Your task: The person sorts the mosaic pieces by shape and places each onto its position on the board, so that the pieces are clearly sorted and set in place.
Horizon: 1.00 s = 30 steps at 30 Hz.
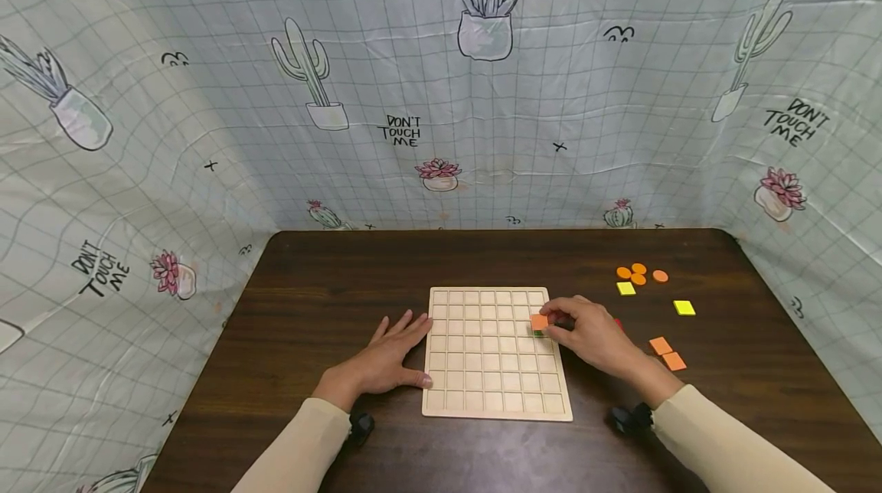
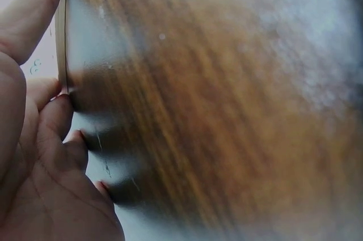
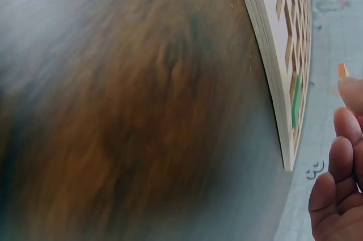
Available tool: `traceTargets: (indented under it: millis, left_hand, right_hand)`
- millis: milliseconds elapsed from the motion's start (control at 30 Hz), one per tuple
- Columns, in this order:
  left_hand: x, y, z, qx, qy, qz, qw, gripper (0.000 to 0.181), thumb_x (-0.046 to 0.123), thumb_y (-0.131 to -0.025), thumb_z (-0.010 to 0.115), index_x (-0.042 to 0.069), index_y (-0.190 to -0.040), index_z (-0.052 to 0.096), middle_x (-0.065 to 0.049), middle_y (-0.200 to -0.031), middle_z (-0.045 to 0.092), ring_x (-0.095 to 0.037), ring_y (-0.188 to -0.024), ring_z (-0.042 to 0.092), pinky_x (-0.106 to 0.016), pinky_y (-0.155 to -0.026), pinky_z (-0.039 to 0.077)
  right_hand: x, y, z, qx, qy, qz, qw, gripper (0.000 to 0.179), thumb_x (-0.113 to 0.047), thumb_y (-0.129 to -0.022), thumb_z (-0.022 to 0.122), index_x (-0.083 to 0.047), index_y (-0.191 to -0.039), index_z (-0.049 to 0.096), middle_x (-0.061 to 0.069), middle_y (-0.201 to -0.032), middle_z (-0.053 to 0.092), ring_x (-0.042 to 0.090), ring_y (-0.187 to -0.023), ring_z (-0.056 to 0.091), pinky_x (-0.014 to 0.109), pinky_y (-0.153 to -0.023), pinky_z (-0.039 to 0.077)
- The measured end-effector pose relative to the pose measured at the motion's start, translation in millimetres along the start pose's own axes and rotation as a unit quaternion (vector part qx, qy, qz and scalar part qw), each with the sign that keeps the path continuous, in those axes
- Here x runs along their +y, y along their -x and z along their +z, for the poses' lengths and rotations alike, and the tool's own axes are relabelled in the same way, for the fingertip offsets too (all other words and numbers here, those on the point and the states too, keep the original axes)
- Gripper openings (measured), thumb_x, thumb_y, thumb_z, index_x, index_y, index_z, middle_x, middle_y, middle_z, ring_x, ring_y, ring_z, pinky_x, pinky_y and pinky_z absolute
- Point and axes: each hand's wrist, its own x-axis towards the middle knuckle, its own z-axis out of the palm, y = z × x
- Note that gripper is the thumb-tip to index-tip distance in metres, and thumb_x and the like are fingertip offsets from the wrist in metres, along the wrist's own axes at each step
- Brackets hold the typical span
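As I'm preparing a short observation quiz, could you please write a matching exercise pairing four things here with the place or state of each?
Column one:
1. Left hand
2. Right hand
3. Green piece
4. Orange discs

Column two:
A. Pinching an orange square tile
B. Lying on the table, right of the board
C. Touching the board's left edge
D. Lying on the board, near its right edge

Pairs: 1-C, 2-A, 3-D, 4-B
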Motion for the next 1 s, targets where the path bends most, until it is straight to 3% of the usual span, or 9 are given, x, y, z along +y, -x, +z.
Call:
traceTargets:
  millis: [233, 1000]
  left_hand:
    - [-0.4, -0.7, 0.7, 0.001, 0.000, 0.003, 1.0000, 0.098, 0.044, -0.095, 0.078, 0.012, -0.170, 0.022, -0.006, -0.177, 0.018, -0.030, -0.166, 0.002, -0.061, -0.131, -0.007]
    - [-0.8, -0.7, 0.2, 0.000, -0.001, 0.002, 1.0000, 0.098, 0.045, -0.095, 0.077, 0.012, -0.170, 0.022, -0.006, -0.177, 0.018, -0.031, -0.166, 0.002, -0.061, -0.131, -0.007]
  right_hand:
    - [-4, -9.2, 8, -0.016, -0.001, 0.007, 0.9999, 0.017, -0.015, -0.097, 0.078, -0.015, -0.113, 0.075, -0.004, -0.097, 0.065, 0.013, -0.087, 0.057, 0.029, -0.073, 0.051]
    - [-4, -18.1, 22, -0.006, 0.087, -0.057, 0.9946, 0.020, -0.018, -0.090, 0.085, -0.013, -0.108, 0.078, -0.003, -0.100, 0.073, 0.018, -0.095, 0.059, 0.039, -0.079, 0.056]
